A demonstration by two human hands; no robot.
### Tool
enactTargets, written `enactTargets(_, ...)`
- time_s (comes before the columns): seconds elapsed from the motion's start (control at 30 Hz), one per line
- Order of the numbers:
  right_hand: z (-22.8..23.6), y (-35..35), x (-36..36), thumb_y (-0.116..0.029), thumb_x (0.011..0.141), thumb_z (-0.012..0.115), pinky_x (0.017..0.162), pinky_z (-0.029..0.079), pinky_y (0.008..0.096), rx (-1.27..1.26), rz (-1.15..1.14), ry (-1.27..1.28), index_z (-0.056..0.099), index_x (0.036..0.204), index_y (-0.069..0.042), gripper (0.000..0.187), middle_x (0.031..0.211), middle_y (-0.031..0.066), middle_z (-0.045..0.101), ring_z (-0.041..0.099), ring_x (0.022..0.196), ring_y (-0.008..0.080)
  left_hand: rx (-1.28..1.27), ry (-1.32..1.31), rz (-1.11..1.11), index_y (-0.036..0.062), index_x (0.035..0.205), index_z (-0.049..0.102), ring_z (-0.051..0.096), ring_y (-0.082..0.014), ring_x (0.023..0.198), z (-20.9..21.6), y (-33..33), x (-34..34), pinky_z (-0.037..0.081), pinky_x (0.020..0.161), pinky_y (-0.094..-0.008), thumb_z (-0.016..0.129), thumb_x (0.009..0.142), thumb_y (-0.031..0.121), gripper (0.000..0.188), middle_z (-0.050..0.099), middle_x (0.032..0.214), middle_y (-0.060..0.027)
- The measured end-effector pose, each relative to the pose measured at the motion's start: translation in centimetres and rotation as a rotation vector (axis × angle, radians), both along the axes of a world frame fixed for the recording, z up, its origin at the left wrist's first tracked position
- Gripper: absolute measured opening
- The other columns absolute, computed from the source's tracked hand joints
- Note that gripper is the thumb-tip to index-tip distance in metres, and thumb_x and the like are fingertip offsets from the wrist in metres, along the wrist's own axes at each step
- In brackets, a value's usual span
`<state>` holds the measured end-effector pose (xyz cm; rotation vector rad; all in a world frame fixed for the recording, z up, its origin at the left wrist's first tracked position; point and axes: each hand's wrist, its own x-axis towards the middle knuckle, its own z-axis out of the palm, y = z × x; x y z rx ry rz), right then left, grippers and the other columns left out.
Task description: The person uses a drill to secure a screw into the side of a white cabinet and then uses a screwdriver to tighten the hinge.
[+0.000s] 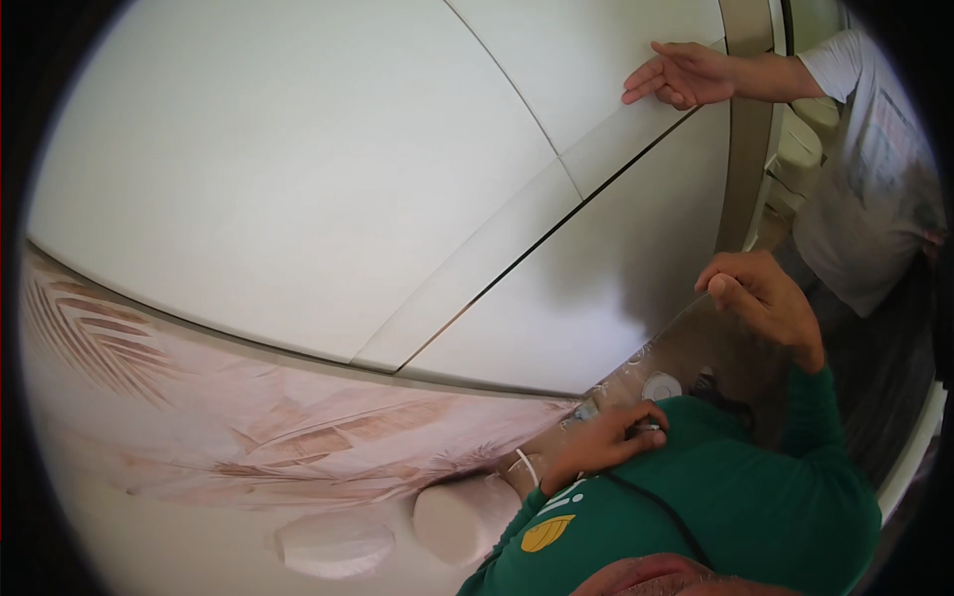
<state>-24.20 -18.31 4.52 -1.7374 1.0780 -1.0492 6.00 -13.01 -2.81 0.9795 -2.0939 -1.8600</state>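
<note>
My left hand [618,437], with a pale band round its wrist, is held against my green shirt. Its fingers are closed, and a small light-coloured thing shows at them, too small to name. Raised on the right is my right hand [770,303], fingers curled in and nothing visible in them. It is close to the lower right edge of a large white panel surface [298,179], split by thin dark seams. Whether it touches the panel I cannot tell. Another person's hand [691,74] reaches in at the upper right, fingers stretched out over the panel near a seam.
The other person, in a light grey T-shirt [879,169], stands at the right beside a beige upright strip [747,149]. Pinkish wall covering with a leaf pattern [298,427] runs below the panels. A white rounded fixture [336,546] and a pale rounded object [462,521] are at the lower left.
</note>
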Motion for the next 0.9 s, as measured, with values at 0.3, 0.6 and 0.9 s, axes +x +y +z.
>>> enactTargets(0.3,-2.8,-0.9,-0.6,-0.041,0.107,0.061,0.062,0.045,0.0326,0.038,0.099,0.054,0.067,0.093,0.0,0.044,0.071,0.0052,0.057,0.053,0.066,0.0134,-0.011,0.024,-0.003,0.0046,0.116,0.065,0.048,-0.0091,0.065,-0.2,-2.0,-0.6,0.037,0.062,-0.0291,0.071,0.1,0.025,0.026,0.052,0.067,-0.0018)
enactTargets(0.6,-5.1,-2.0,-1.5,-0.037,0.106,0.063,0.063,0.045,0.0333,0.1,0.138,0.041,0.067,0.09,0.002,0.042,0.071,0.0057,0.057,0.051,0.068,0.0134,-0.13,0.064,0.061,0.0031,0.116,0.065,0.048,-0.0087,0.067,-0.4,-4.0,-1.6,0.039,0.064,-0.0293,0.067,0.103,0.021,0.022,0.055,0.07,-0.002)
enactTargets(0.9,-5.1,-6.7,-0.6,-0.031,0.105,0.065,0.067,0.046,0.0339,-0.081,0.124,-0.027,0.071,0.096,0.001,0.034,0.077,0.0091,0.064,0.055,0.072,0.016,-0.288,-0.007,0.559,0.0029,0.116,0.066,0.048,-0.0067,0.072,3.3,-4.4,-1.0,0.042,0.065,-0.0253,0.059,0.109,0.022,0.022,0.06,0.082,-0.0004)
